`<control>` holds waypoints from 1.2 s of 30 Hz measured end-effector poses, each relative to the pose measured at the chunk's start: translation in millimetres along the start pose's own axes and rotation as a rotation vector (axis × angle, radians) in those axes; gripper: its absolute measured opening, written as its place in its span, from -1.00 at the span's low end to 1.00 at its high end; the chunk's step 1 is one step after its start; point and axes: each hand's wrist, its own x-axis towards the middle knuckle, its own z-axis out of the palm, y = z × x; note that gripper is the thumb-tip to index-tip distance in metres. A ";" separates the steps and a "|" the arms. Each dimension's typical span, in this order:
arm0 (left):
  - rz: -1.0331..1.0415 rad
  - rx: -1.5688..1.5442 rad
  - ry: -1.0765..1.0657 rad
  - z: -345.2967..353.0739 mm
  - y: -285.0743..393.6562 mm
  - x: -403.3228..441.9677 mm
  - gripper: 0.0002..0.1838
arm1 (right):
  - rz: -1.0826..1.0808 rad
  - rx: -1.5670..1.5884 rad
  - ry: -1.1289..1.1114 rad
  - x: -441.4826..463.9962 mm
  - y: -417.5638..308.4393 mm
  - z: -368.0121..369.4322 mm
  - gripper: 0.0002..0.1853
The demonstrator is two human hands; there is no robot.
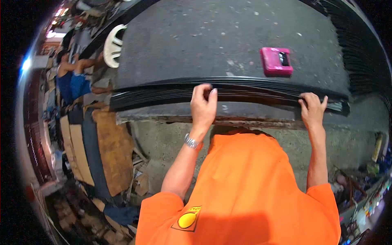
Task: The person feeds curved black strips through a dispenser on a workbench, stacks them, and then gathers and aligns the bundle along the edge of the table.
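A long bundle of thin black strips [253,87] lies across the near side of the dark table, fanned slightly apart along its length. Over the middle of the bundle is my left hand [203,107], fingers curled and the thumb standing a little apart from them. I see nothing held in that gap. Toward the bundle's right end, my right hand [313,108] has its thumb and fingertips closed on the strips' near edge, with the little finger sticking out. A metal watch [190,141] is on my left wrist.
A pink box [277,62] with a black patch sits on the table [196,45]. More black strips [361,53] hang along the right edge. A white plastic chair [112,46] stands at the left, near a seated person [75,77]. Cardboard sheets [112,151] lean below.
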 end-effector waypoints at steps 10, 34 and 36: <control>-0.740 -1.209 -0.395 41.2 12.7 -28.2 -0.81 | -0.073 0.318 -0.093 -49.7 -35.4 -90.1 -0.67; -0.711 -0.891 -0.277 70.2 12.0 -57.3 -0.75 | 0.017 0.277 0.006 -113.8 8.8 3.1 -0.62; -0.713 -0.886 -0.281 72.3 12.2 -56.8 -0.73 | 0.005 0.266 0.029 -114.3 8.6 0.6 -0.62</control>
